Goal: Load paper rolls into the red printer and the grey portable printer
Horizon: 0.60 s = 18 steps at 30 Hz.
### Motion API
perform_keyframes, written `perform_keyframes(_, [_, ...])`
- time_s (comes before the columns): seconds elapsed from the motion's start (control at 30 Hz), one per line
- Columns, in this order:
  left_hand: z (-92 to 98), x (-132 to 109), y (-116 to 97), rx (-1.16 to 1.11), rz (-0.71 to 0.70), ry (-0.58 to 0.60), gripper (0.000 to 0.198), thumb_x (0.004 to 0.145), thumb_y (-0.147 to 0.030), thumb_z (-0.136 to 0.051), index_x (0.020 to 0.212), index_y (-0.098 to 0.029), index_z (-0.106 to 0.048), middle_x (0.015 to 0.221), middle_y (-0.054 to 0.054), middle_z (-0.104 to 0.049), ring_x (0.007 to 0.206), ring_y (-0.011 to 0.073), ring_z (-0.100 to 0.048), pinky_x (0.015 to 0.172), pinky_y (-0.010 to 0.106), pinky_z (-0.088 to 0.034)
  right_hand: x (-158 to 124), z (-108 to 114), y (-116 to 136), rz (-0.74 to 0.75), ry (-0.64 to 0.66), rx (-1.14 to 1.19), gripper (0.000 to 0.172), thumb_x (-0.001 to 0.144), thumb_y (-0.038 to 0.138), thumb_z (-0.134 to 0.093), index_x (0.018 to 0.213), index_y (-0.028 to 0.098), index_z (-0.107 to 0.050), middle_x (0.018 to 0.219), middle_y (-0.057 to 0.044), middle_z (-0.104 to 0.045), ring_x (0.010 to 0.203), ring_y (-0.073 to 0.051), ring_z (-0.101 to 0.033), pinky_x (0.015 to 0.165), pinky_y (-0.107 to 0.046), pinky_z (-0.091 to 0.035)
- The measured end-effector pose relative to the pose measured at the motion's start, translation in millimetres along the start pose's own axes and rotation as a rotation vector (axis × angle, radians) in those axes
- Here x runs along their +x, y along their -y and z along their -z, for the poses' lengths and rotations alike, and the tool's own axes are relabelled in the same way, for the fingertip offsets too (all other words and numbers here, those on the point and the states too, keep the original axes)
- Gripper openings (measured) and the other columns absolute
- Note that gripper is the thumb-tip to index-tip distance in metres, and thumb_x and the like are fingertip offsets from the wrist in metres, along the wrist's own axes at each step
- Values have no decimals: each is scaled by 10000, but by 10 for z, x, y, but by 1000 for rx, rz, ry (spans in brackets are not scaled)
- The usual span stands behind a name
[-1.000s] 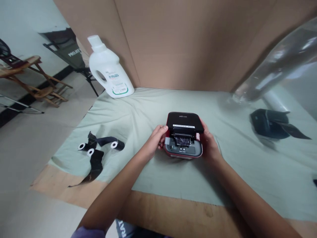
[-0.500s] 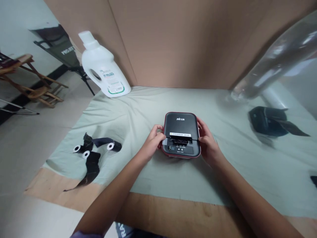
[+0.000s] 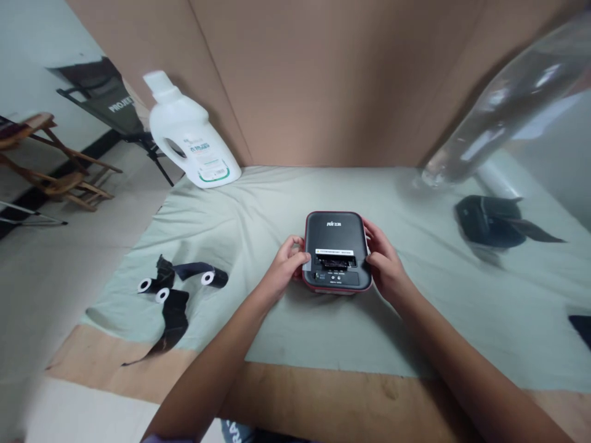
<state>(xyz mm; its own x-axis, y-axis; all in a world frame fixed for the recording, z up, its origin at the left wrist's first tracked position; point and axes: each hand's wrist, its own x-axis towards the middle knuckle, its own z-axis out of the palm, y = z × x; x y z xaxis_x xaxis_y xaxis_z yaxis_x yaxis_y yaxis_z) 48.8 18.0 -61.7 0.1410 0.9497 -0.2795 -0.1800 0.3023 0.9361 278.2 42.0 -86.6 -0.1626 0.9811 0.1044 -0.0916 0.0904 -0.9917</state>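
Observation:
A small black printer with a red rim [image 3: 336,237] lies on the pale green cloth, its slot and buttons on the side nearer me. My left hand [image 3: 287,264] grips its left side, thumb on the top edge and fingers curled at the side. On the right side my right hand [image 3: 385,258] grips it the same way, thumb at the top edge, the other fingers partly hidden behind the casing. The lid looks level with the body, and the seam beside the slot hardly shows.
Several black rolls with white cores [image 3: 162,295] lie at the left with loose strips. A white bottle [image 3: 194,138] stands at the back left. At the right are a dark roll [image 3: 489,221] and a clear plastic wrap [image 3: 489,117]. A cardboard panel [image 3: 323,80] rises behind.
The gap across the printer's lid at the slot has closed. Both hands stay at its sides. The view has shifted slightly.

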Motion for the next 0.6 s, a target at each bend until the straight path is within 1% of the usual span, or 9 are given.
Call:
perform_keyframes(0.1, [-4,-29,41,36,-61,-31,282,820,-377,-662,978,-235,-477,708,-68,-505,597,105,-489,566,209,-387,-37,54,-51,7,-5,41,691,767,230,-573,1442,375,-540,1546,34,-514,1445,-322,-438,1199,-563,-348])
perform_keyframes(0.17, [-4,-56,70,117,-136,-92,246,867,-380,-635,1012,-220,-517,798,-28,-586,737,137,-580,693,239,-465,-112,114,-79,-34,-5,39,600,846,290,-591,1440,369,-551,1555,23,-508,1456,-326,-428,1199,-563,-344])
perform_keyframes(0.23, [-8,-84,96,205,-216,-131,301,893,-376,-629,1130,-201,-568,1065,48,-673,1021,193,-633,923,295,-486,-233,176,-91,-82,29,12,540,922,379,-574,1460,360,-539,1577,10,-484,1470,-332,-413,1201,-560,-339])
perform_keyframes(0.27, [-16,-99,108,230,-245,-124,374,897,-371,-633,1223,-198,-572,1239,80,-658,1176,224,-603,1036,325,-451,-306,198,-90,-88,69,-9,544,941,422,-563,1479,355,-522,1589,6,-467,1479,-336,-398,1202,-556,-337])
perform_keyframes(0.33, [-47,-129,129,232,-261,-57,540,904,-355,-629,1411,-214,-506,1508,90,-527,1404,264,-472,1182,366,-346,-453,202,-81,-55,157,-87,603,943,482,-571,1522,351,-465,1605,-3,-443,1495,-342,-370,1207,-550,-329])
perform_keyframes(0.4, [-97,-160,144,210,-227,21,640,917,-341,-598,1521,-234,-416,1629,60,-397,1513,271,-343,1247,384,-260,-567,134,-66,36,180,-264,694,911,496,-643,1548,345,-413,1598,-31,-443,1483,-355,-377,1213,-560,-312])
perform_keyframes(0.47, [-138,-189,141,199,-200,34,685,922,-319,-565,1569,-239,-358,1651,43,-364,1540,269,-296,1269,399,-221,-608,2,-45,152,115,-469,771,872,470,-722,1551,324,-387,1548,-85,-481,1425,-374,-436,1191,-585,-329])
perform_keyframes(0.53, [-128,-207,91,188,-197,-23,712,911,-295,-555,1585,-234,-335,1617,52,-422,1509,272,-358,1259,412,-252,-549,-173,-1,259,52,-599,803,845,457,-764,1534,285,-390,1468,-131,-532,1340,-387,-505,1135,-601,-388])
perform_keyframes(0.6, [-18,-205,-38,191,-248,-103,712,893,-277,-563,1574,-223,-363,1566,61,-491,1456,275,-438,1237,406,-297,-388,-391,86,342,47,-648,787,847,460,-764,1514,252,-403,1416,-149,-560,1286,-385,-544,1085,-591,-436])
